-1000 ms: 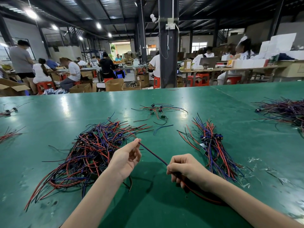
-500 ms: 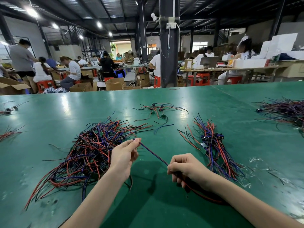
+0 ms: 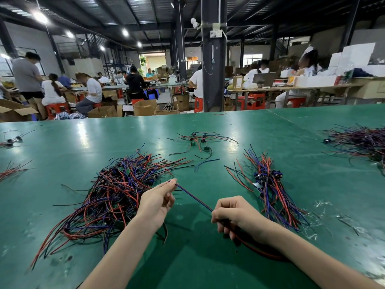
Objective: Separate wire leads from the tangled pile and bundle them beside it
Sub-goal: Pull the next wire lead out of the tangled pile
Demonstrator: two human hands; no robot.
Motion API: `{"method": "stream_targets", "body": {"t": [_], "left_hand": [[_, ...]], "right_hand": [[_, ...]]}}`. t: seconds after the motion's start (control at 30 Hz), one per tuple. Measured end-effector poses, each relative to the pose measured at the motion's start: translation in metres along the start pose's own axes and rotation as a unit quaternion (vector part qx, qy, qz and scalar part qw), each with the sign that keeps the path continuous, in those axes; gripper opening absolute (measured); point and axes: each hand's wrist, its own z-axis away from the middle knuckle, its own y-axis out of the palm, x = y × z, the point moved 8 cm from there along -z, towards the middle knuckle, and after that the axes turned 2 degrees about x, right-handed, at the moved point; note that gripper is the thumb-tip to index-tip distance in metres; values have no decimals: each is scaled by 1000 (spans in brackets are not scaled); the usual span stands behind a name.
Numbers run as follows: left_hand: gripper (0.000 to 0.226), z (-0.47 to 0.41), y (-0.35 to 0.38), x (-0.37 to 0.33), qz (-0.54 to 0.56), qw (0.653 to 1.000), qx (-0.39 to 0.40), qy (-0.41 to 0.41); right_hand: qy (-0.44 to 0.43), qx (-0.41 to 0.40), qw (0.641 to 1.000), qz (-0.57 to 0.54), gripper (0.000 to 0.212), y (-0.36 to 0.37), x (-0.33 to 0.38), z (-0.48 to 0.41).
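A wire lead point(image 3: 193, 197) is pinched taut between the left hand point(image 3: 156, 202) and the right hand point(image 3: 233, 214), beside the tangled pile point(image 3: 116, 195) on the counter point(image 3: 62, 147). If it is pulled harder, neighbouring leads could be snagged and dragged along.

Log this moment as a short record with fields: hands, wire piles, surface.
left hand: pinches far end of a wire lead
right hand: fist closed on near end of the lead
lead state: stretched taut between hands, above the table
tangled pile: left of the hands, red, blue, black wires
sorted bundle: right of the hands, wires roughly parallel
surface: green table
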Motion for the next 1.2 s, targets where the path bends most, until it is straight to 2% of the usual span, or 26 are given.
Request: {"method": "stream_targets", "body": {"t": [0.33, 0.97, 1.2], "left_hand": [[6, -4, 0, 10, 47, 997, 6, -60], [10, -4, -2, -8, -82, 995, 4, 64], [11, 0, 1, -11, -82, 994, 10, 78]], "right_hand": [[-2, 5, 1000, -7, 12, 0, -3, -1], [3, 1, 1000, -2, 8, -2, 1, 1], [16, 13, 1000, 9, 23, -2, 6, 2]]}}
